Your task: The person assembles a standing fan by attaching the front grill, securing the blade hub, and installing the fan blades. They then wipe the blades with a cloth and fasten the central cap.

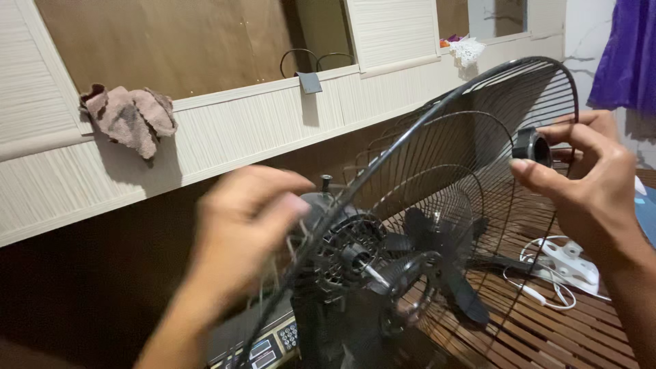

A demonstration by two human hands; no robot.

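Looking down from the head camera, I take the fan motor as my landmark. Nearest me and below the motor, a device with a keypad and small screens is cut off by the bottom edge. Just left of the motor, my left hand is blurred; its fingers curl against the back of the rear wire guard, near the motor housing, but I cannot tell whether they actually pinch a wire or only press on it. The guard sits around the motor hub and leans up and to the right, its rim ending close to the top right of the view. Right of the motor, behind the guard's wires, 1 dark fan blade shows, partly masked by the wires. Farther right and above the motor, my right hand grips a small black round cap between thumb and fingertips, held at the guard's outer wires. Below that hand, on a slatted wooden surface, lies a white plug adapter with a thin white cable. Room to move is tight: the guard fills the space between both hands. Beyond the motor, a pale ribbed wall ledge runs across, with a crumpled brownish rag on it to the upper left and a binder clip above. A purple cloth hangs at the far upper right, cut off by the frame.
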